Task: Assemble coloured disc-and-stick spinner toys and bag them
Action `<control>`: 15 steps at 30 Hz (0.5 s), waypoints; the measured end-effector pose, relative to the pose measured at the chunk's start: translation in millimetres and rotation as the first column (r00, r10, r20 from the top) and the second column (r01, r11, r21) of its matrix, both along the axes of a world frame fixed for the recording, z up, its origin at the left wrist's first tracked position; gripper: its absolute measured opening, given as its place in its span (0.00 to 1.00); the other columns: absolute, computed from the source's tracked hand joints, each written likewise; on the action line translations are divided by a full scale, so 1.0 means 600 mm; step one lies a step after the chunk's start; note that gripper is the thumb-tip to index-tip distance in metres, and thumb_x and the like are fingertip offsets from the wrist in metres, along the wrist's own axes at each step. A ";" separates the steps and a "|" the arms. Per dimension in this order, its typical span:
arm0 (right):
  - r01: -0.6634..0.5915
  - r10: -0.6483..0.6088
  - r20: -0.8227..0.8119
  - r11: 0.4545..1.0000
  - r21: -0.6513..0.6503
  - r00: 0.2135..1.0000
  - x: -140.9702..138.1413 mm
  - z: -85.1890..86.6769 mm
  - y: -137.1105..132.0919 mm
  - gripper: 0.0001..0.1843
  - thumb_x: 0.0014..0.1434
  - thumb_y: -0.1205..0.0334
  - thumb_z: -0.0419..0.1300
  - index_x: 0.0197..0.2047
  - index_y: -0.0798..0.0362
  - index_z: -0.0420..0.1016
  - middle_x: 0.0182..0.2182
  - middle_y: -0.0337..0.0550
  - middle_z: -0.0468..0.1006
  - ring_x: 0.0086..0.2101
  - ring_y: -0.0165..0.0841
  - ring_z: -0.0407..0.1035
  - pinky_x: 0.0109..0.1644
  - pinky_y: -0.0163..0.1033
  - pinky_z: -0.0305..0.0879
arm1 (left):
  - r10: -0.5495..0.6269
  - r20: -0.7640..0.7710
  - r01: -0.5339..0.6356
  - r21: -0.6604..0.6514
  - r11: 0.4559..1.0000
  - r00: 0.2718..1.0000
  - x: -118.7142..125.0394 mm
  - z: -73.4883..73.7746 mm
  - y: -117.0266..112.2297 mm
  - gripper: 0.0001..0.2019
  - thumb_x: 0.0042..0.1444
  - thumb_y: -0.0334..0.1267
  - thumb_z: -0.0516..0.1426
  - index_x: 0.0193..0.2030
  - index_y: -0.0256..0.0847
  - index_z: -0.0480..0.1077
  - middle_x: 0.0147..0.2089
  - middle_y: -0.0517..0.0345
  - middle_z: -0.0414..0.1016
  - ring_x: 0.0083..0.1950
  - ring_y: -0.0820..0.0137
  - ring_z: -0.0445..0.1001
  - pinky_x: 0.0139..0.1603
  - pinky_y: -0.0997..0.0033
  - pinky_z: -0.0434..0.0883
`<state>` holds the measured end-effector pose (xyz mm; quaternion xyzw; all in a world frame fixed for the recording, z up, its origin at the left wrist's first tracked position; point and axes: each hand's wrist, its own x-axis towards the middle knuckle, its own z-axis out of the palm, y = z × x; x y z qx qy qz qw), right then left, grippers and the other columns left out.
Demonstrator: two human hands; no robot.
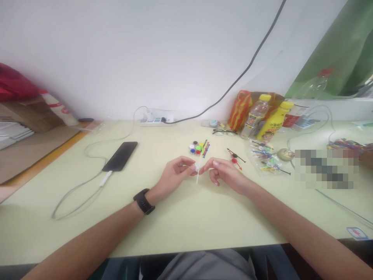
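Observation:
Between thumb and fingers of my left hand [176, 173] is a white arrow spinner [197, 179], its thin shaft pointing toward me. The hub is mostly hidden by my fingertips. My right hand [229, 175] has its index finger stretched out to the spinner, at or very near its hub; the other fingers are loosely curled and hold nothing. Just beyond my hands lie several coloured round caps [196, 147] with loose thin arrows [206, 149] beside them. A black arrow spinner [234, 156] and a red one [236, 163] rest beyond my right hand.
A clear bag of spinners [269, 159] lies at the right, near two yellow-capped bottles [253, 116]. Glasses [224, 132] and a power strip [157, 121] are along the wall. On the left, a phone [121, 156] is plugged into a white cable [72, 190].

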<state>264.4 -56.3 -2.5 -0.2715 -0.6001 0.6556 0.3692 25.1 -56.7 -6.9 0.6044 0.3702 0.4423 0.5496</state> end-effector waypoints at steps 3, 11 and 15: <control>0.031 -0.032 0.057 0.999 0.023 0.998 -0.003 0.005 -0.003 0.20 0.68 0.43 0.60 0.46 0.53 0.76 0.48 0.51 0.82 0.25 0.27 0.66 0.30 0.37 0.65 | -0.012 0.006 0.012 -0.009 1.000 1.000 0.001 0.001 -0.002 0.15 0.60 0.46 0.67 0.45 0.38 0.74 0.44 0.53 0.79 0.47 0.60 0.83 0.52 0.59 0.79; 0.054 -0.067 0.202 0.996 0.067 0.977 -0.016 0.000 -0.008 0.20 0.63 0.44 0.67 0.43 0.52 0.73 0.38 0.44 0.81 0.25 0.26 0.65 0.27 0.33 0.62 | -0.060 -0.066 0.060 0.012 0.998 0.996 0.003 0.008 -0.011 0.16 0.56 0.46 0.70 0.43 0.39 0.73 0.43 0.50 0.83 0.45 0.59 0.84 0.50 0.59 0.79; 0.061 -0.068 0.209 0.997 0.040 0.975 -0.018 0.001 -0.012 0.22 0.61 0.41 0.67 0.42 0.52 0.71 0.34 0.40 0.79 0.24 0.25 0.64 0.28 0.33 0.61 | -0.080 -0.105 0.091 0.106 0.990 0.991 0.004 0.004 -0.012 0.15 0.56 0.45 0.70 0.42 0.39 0.75 0.42 0.51 0.82 0.43 0.64 0.81 0.50 0.61 0.79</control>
